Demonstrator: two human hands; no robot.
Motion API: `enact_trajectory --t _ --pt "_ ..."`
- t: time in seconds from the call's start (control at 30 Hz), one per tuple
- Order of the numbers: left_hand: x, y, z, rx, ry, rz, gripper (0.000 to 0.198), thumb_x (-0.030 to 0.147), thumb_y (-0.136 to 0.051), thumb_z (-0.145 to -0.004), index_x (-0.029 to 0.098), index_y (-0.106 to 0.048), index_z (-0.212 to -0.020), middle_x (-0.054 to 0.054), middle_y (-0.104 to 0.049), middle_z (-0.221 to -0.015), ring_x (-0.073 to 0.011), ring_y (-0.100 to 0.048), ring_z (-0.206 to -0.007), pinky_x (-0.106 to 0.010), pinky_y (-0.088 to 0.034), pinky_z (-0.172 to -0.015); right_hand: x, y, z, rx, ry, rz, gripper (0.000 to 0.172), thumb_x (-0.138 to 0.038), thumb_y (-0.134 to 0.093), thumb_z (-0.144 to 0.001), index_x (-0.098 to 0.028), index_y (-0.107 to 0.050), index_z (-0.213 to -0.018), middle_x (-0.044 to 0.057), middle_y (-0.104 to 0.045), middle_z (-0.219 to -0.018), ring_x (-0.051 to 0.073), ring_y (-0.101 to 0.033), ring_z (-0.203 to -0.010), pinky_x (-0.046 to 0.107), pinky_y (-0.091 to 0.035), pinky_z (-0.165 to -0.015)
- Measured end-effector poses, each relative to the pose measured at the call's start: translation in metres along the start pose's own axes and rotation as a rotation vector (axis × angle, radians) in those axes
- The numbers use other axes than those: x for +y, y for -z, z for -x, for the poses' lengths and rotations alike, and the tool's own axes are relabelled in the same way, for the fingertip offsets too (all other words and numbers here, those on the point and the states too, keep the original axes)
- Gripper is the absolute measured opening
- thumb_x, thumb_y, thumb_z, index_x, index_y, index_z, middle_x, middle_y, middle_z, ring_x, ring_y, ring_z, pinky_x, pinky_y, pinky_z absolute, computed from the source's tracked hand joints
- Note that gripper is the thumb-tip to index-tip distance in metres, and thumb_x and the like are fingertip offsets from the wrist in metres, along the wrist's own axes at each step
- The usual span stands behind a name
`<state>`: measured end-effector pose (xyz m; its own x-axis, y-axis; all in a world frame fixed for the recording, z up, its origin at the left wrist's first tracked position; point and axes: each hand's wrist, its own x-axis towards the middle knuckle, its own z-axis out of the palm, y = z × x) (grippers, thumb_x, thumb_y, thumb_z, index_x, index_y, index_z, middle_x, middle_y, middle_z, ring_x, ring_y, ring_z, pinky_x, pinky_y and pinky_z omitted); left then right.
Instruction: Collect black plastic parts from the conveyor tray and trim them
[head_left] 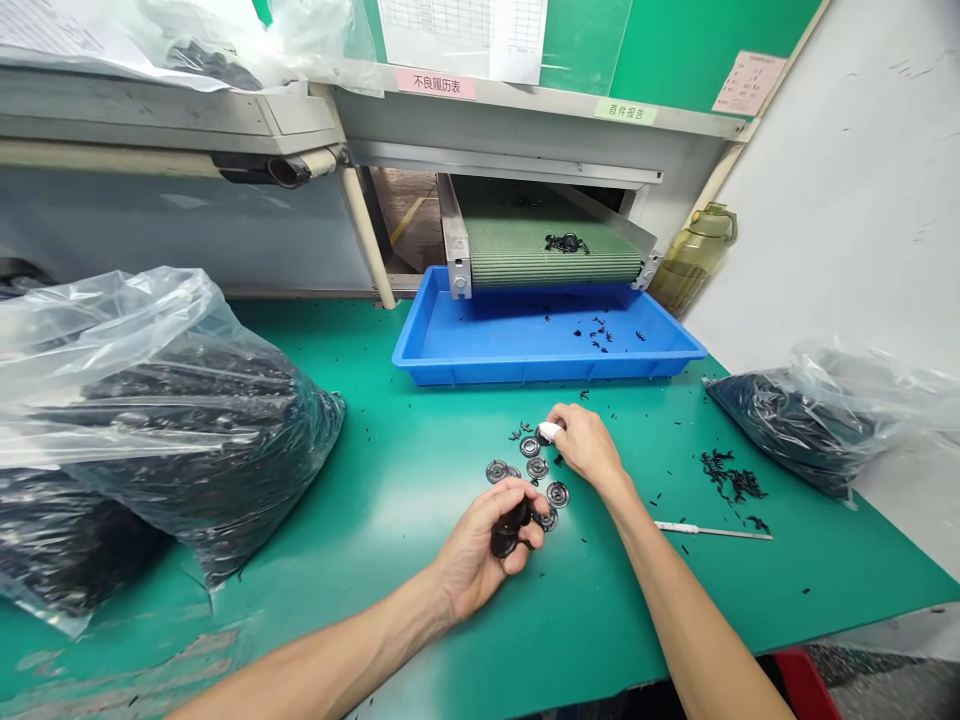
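I have the left hand (480, 550) clenched around dark plastic parts (508, 528), curled close so none slip; the right hand (586, 447) pinches a small white object (550, 431) lightly, among black ring-shaped discs (537, 468); all near the front of the blue tray (547, 376).

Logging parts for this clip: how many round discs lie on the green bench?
6 round discs on the green bench, loosely clustered: two overlapping at left, one by the right hand, one central, one right, one beside the left hand. More may be hidden under the hands.
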<state>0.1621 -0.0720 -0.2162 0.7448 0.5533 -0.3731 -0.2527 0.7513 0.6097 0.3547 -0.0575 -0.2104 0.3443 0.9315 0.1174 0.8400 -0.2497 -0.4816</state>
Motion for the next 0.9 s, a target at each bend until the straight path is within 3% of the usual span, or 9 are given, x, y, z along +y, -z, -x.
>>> enact_trajectory --t 0.17,0.23,0.37,0.57,0.7,0.9 --pt "0.0 0.0 0.0 0.018 -0.015 0.051 0.023 0.036 -0.065 -0.084 0.016 -0.054 -0.084 -0.001 -0.059 -0.08 -0.0077 -0.057 -0.058 -0.011 -0.031 -0.031 0.007 0.001 0.015 0.072 0.018 -0.083 0.037 -0.011 -0.04 -0.082 -0.018 -0.06 -0.112 0.005 -0.066 -0.085 0.018 -0.056 -0.074 0.026 -0.036 -0.066" --pt "-0.001 0.001 0.0 0.017 -0.014 0.063 0.023 0.037 -0.064 -0.085 0.016 -0.054 -0.085 -0.001 -0.058 -0.077 -0.0072 -0.056 -0.056 -0.011 -0.031 -0.03 0.011 0.003 0.021 0.099 0.075 -0.148 0.033 -0.015 -0.04 -0.084 -0.02 -0.064 -0.106 0.004 -0.067 -0.086 0.018 -0.057 -0.076 0.026 -0.037 -0.07" --pt "-0.001 0.0 0.0 0.001 -0.027 0.053 0.021 0.035 -0.062 -0.087 0.015 -0.055 -0.084 0.0 -0.056 -0.074 -0.0053 -0.052 -0.052 -0.01 -0.031 -0.03 0.014 0.003 0.033 0.113 0.082 -0.211 0.027 -0.025 -0.041 -0.086 -0.02 -0.064 -0.074 0.002 -0.062 -0.069 0.016 -0.053 -0.065 0.025 -0.035 -0.063" --pt "-0.002 -0.003 -0.001 0.003 -0.047 0.004 0.024 0.037 -0.062 -0.087 0.015 -0.056 -0.086 0.0 -0.056 -0.075 -0.0044 -0.051 -0.052 -0.009 -0.031 -0.032 0.006 0.002 0.046 0.109 -0.004 -0.286 0.035 -0.038 -0.042 -0.089 -0.02 -0.055 -0.062 -0.001 -0.052 -0.054 0.013 -0.043 -0.053 0.024 -0.029 -0.053" --pt "-0.007 -0.002 0.0 -0.032 -0.083 -0.122 0.027 0.041 -0.064 -0.085 0.016 -0.054 -0.086 -0.001 -0.057 -0.078 -0.0051 -0.051 -0.052 -0.011 -0.032 -0.032 -0.014 0.001 0.061 0.09 -0.059 -0.39 0.035 -0.044 -0.046 -0.089 -0.02 -0.055 -0.065 -0.004 -0.047 -0.048 0.011 -0.042 -0.046 0.023 -0.03 -0.049" --pt "-0.01 -0.005 0.003 0.011 -0.139 -0.205 0.026 0.038 -0.068 -0.081 0.018 -0.053 -0.088 0.002 -0.056 -0.073 -0.0033 -0.043 -0.046 -0.012 -0.026 -0.032 -0.039 0.001 0.088 0.068 -0.04 -0.5 0.023 -0.035 -0.049 -0.09 -0.021 -0.06 -0.076 -0.004 -0.059 -0.06 0.01 -0.049 -0.054 0.021 -0.034 -0.054"
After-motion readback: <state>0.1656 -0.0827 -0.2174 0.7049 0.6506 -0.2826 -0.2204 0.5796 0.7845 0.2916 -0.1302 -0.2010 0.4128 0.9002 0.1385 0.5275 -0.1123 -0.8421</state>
